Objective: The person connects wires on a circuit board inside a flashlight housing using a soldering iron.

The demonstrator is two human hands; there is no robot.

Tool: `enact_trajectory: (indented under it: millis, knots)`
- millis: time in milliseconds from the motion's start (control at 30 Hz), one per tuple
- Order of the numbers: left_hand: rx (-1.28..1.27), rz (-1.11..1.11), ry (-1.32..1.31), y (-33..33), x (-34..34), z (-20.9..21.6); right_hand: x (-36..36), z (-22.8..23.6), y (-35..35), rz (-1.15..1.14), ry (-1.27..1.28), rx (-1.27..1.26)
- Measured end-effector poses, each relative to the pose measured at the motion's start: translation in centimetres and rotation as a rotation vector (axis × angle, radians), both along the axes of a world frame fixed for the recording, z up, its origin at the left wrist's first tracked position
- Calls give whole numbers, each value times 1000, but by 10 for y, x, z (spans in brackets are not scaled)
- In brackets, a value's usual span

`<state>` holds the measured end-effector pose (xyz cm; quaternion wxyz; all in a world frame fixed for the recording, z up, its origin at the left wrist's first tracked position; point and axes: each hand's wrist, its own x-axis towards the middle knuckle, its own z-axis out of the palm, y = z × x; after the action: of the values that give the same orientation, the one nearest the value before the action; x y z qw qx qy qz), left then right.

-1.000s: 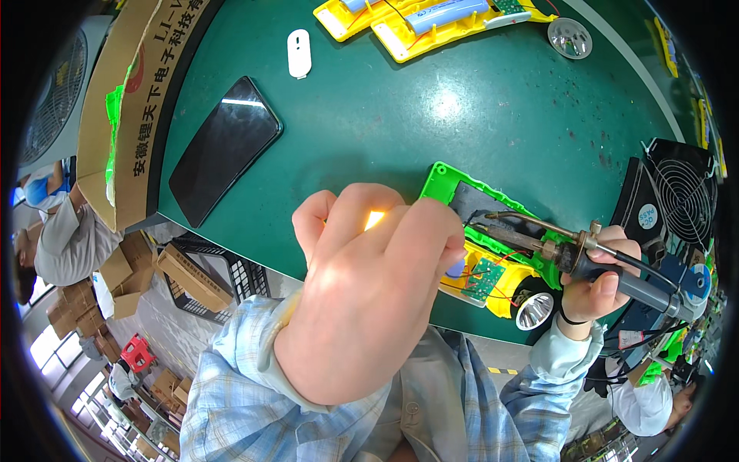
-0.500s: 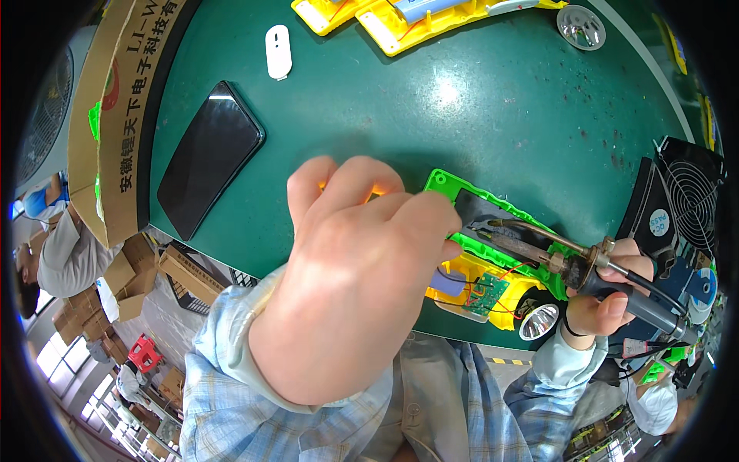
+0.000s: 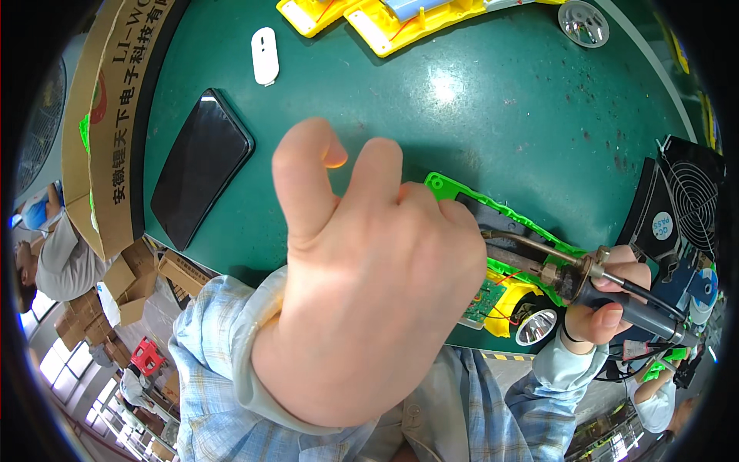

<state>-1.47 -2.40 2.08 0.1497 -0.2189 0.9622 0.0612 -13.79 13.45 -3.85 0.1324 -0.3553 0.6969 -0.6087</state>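
Note:
My right hand (image 3: 591,323) grips the dark handle of a soldering iron (image 3: 637,312), which has a thin metal tube along its shaft. The iron points left across an open green plastic housing (image 3: 440,183). Over the near end of the shaft, my left hand (image 3: 377,277) hides the tip. Its outer fingers are bent and raised, while the thumb and anything pinched are hidden beneath. Closer to me, partly covered, lies a yellow housing (image 3: 504,314) with a green circuit board (image 3: 479,305), thin wires and a round silvery reflector (image 3: 536,327).
A black phone (image 3: 202,169) and a white oval piece (image 3: 265,56) lie on the green table at left. Yellow housings (image 3: 392,35) and a loose reflector (image 3: 583,24) sit along the far side. A cardboard box (image 3: 104,146) stands left, a black fan (image 3: 691,196) right.
My left hand has shifted right over the iron's tip and the circuit board, its outer fingers lifting and spreading. The right hand keeps its grip, nearly still. The whole view has shifted slightly.

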Motion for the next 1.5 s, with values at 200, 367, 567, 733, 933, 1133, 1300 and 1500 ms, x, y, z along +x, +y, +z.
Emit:
enact_trajectory:
  millis: [200, 367, 567, 733, 933, 1133, 1300, 1500]
  knots:
    - [24, -9, 97, -5, -1, -4, -2, -7, 0, 52, -5, -87]
    - [32, 0, 93, -4, -3, -5, 0, -5, 0, 54, -1, -62]
    - [23, 29, 119, -1, -3, -7, -1, -4, 2, 69, -21, -37]
    - [18, 32, 77, 1, -4, -4, -3, -3, 3, 110, -16, -12]
    - [20, 53, 76, 3, -5, -4, -3, -3, 3, 119, -18, -19]
    - [21, 56, 71, 2, -6, -4, -1, 2, -4, 109, 106, 96]
    - [8, 46, 64, 1, -5, -5, -2, -2, 0, 132, 7, -29]
    - [43, 34, 23, -2, -5, -3, -6, -4, 2, 183, 59, -36]
